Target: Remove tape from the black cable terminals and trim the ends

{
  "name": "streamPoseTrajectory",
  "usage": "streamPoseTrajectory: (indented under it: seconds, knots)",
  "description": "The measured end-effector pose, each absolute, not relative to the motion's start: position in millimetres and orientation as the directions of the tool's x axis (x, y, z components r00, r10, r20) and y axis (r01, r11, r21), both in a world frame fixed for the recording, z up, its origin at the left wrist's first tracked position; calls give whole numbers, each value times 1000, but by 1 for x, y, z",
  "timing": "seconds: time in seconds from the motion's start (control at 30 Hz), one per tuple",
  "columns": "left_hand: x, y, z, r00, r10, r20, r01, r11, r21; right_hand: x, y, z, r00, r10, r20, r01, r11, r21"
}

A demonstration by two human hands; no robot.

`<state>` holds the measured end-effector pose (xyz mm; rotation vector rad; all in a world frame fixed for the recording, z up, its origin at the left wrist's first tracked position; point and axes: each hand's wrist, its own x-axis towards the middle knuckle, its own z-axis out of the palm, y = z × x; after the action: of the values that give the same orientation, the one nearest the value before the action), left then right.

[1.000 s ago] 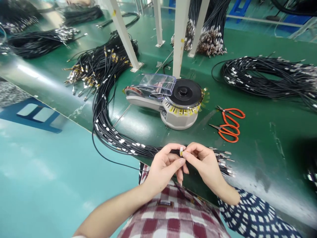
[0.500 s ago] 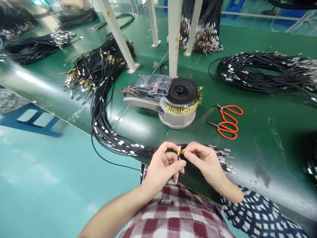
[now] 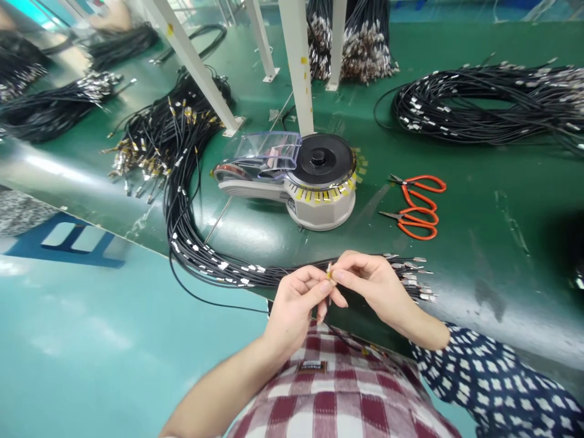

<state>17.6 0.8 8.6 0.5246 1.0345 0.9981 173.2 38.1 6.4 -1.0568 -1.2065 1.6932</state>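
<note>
Since the earlier frame, the right hand's fingertips have closed in on the piece held by the left. At the desk's (image 3: 255,234) left, a black cable bundle (image 3: 176,210) curves down to the front edge and runs along it behind the hands. Right of it, mid-desk, stands a tape dispenser (image 3: 320,210) fringed with yellow strips. Above the front edge, the left hand (image 3: 294,298) pinches a small metal connector (image 3: 329,267) between thumb and fingers; the right hand (image 3: 378,286) pinches yellow tape (image 3: 329,275) against it, fingertips hiding much of both. The connector looks light and rigid, its cable springy, the tape thin and clingy: best gripped just behind the metal, tape by one end. Further right lie two orange-handled scissors (image 3: 418,212), then a cable coil (image 3: 456,133) reaching toward the desk's far right corner.
</note>
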Motion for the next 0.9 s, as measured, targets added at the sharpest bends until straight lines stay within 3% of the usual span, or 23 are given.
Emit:
streamPoseTrajectory:
  seconds: [0.23,0.43,0.6,0.8,0.9]
  knots:
    - [17,-1,6,154,885,-440,-429,461,777,168,38,5,-452,874,-180,-277,-329,-903]
    - [16,-1,7,196,888,-415,-442,458,771,167,35,7,-306,952,-24,-120,-64,-991]
    - [16,-4,7,153,886,-439,-413,460,786,170,32,12,-270,961,60,-45,49,-998]
    - [13,-4,10,157,916,-369,-409,400,820,173,41,8,-485,849,-210,-234,-357,-904]
    - [11,-2,11,176,925,-337,-406,380,831,172,47,8,-533,807,-256,-238,-433,-870]
